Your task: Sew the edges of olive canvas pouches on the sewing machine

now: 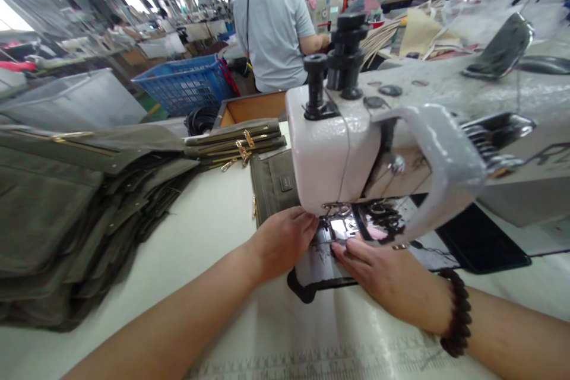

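Left fingers (307,222): curled in under the head of the sewing machine (333,148); I could not tell what they held.
Right fingers (345,249): lay flat and open on the black plate (312,273) below the machine's needle, holding nothing.
Cloth piece (274,187): grey-green, lay partly under the machine, just behind the left fingers.
Cloth pile (66,219): sat far left of the machine.

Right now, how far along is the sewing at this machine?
Possibly done: a small stack of zippered olive pieces behind the sewing machine. In hand: the left hand and right hand are both at the presser foot, with one olive panel lying under the machine. Likely left: the big pile of olive pieces on the table, at its left side. Which stack is finished cannot be told for sure.
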Demonstrator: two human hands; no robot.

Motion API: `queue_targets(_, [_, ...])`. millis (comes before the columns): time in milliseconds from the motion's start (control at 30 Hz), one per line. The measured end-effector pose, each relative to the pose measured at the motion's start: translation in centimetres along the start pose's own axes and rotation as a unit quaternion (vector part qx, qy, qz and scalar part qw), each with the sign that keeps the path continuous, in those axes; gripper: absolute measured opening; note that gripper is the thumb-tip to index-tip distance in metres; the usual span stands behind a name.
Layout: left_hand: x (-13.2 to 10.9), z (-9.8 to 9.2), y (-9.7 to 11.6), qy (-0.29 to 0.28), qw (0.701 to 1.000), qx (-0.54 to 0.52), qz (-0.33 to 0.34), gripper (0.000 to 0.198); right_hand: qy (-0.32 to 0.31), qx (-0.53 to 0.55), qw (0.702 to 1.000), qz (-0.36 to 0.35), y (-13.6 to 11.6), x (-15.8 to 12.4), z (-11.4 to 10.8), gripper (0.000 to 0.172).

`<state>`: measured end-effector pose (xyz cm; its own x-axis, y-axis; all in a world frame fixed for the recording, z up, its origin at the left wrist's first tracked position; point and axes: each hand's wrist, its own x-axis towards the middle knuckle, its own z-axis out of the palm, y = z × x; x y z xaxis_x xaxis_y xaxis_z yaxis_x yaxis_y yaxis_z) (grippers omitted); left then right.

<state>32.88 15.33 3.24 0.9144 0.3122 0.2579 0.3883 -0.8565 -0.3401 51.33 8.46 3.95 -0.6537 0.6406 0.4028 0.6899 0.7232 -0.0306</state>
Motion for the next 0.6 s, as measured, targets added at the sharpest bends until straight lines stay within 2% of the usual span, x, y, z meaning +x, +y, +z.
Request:
queue_targets(133, [0.1, -0.2, -0.1, -0.043, 0.999, -0.012, 0.003, 0.025, -0.013, 0.003, 1.000, 0.009, 0.0, -0.3, 0.0, 0.037])
queue_targets(400, [0.4, -0.3, 0.0, -0.102, 0.992, -0.060, -0.041, 0.026, 0.010, -0.010, 1.000, 0.012, 0.0, 0.2, -0.1, 0.042])
queue_targets(500, [0.9, -1.4, 0.3, -0.136, 0.986, -0.084, -0.056, 0.025, -0.004, -0.008, 1.000, 0.009, 0.1, 0.0, 0.0, 0.038])
queue_targets(600, [1.4, -3.5, 1.2, -0.196, 0.968, -0.118, -0.102, 0.021, -0.010, -0.005, 1.000, 0.001, 0.3, -0.4, 0.0, 0.033])
